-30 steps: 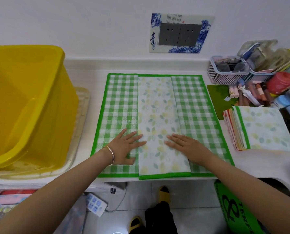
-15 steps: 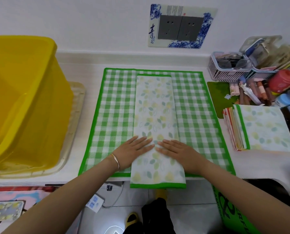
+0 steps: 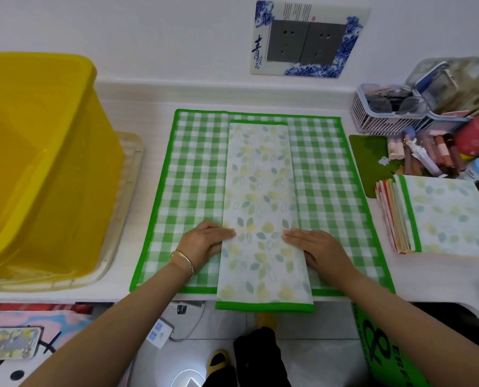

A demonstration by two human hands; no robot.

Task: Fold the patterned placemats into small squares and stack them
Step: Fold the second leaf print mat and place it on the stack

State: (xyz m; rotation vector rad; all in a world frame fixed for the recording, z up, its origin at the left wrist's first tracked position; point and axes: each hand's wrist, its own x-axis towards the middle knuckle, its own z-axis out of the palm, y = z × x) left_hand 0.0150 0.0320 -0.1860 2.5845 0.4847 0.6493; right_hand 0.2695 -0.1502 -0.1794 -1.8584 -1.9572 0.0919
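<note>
Head view: I see the leaf-print placemat (image 3: 260, 191) folded into a long strip, lying down the middle of a green checked mat (image 3: 193, 169), with its near end hanging past the front edge of the worktop (image 3: 151, 127); the left hand (image 3: 205, 243) rests at the strip's left edge and the right hand (image 3: 316, 248) at its right edge, both toward the front, fingers straight and flat, gripping nothing; the stack of folded squares (image 3: 442, 216) waits at the worktop's right edge. My worry is the overhang; with no grip, the strip could slip off the front edge to the floor. The checked mat beneath may also creep along under the pressing palms; and uneven pressure from the two hands could skew the next fold, giving a crooked square.
</note>
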